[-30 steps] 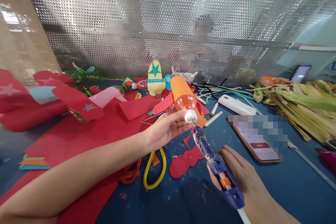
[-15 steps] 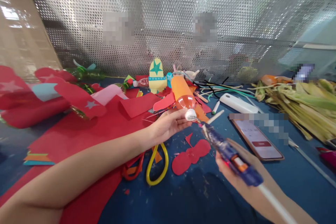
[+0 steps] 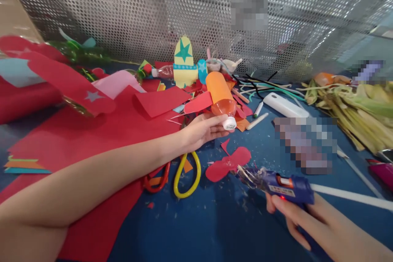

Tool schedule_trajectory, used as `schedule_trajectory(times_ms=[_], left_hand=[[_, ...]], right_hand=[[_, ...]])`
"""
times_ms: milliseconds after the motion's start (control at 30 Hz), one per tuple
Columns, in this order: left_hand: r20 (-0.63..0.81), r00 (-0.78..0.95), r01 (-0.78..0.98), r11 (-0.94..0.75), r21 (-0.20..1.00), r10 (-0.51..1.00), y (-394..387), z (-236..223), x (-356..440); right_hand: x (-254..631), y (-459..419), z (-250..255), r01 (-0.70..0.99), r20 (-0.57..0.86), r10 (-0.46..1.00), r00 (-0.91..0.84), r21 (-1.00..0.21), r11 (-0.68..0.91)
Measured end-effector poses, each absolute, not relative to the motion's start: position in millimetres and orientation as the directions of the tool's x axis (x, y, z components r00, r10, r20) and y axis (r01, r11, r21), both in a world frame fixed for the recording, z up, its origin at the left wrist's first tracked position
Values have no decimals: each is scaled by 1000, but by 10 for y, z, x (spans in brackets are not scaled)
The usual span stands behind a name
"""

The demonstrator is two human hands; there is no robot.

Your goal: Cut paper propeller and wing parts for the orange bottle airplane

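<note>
Near the middle, my left hand point(image 3: 204, 131) is closed around the neck of a plastic bottle point(image 3: 221, 95). The bottle is wrapped in orange paper, and its white cap point(image 3: 229, 123) faces me. A red paper piece point(image 3: 199, 102) sticks out at its left side. My right hand point(image 3: 302, 217) grips a blue hot glue gun point(image 3: 282, 186) with a lit red light and a long white glue stick point(image 3: 350, 196) at its back. The gun's nozzle, tangled with glue strands, is by a red propeller-shaped paper cutout point(image 3: 228, 163) on the table.
Yellow- and red-handled scissors point(image 3: 187, 175) lie below my left wrist. Red paper sheets point(image 3: 101, 139) cover the left side. Behind stand a yellow paper piece with a green star point(image 3: 184, 55) and a perforated metal panel point(image 3: 138, 12). Dried husks point(image 3: 344, 106) lie at right.
My right hand has drawn the glue gun away from the bottle cap, down and to the right. My left hand still holds the bottle. The view has tilted downward.
</note>
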State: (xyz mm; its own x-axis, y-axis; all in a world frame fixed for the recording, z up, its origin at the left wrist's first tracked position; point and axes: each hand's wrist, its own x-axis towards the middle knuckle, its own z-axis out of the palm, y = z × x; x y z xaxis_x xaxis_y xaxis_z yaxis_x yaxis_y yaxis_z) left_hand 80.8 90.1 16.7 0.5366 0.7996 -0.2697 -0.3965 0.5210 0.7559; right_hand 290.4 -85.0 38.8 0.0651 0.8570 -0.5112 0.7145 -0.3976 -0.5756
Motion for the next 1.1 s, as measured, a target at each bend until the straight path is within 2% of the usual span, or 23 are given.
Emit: schedule_trajectory(times_ms=[100,233,367,467,600,833,1100], left_hand=[[-256,568,-347,509,788,782,892,180,794],[-232,623,-280,491,825,747,878,204,769],[-222,669,-241,489,838,710,845,228,754],[-242,637,-236,484,842,732,802,248,761],[-263,607,-237,487,841,750,758,246,782],[-247,609,-263,485,834,754,755,169,792],[-241,560,-344,487,803,792,752,163,818]], right_hand=[[2893,-813,489,699,-528,848,49,-588,-406],[2942,-850,648,623,-548,825,140,-598,-504],[2895,-745,713,621,-517,854,55,-652,-435],[2804,-598,656,612,-491,868,80,-663,-431],[2782,-516,564,678,-550,834,47,-596,-430],[2767,-567,665,758,-544,835,79,-511,-405],[2666,-504,717,789,-519,851,77,-490,-370]])
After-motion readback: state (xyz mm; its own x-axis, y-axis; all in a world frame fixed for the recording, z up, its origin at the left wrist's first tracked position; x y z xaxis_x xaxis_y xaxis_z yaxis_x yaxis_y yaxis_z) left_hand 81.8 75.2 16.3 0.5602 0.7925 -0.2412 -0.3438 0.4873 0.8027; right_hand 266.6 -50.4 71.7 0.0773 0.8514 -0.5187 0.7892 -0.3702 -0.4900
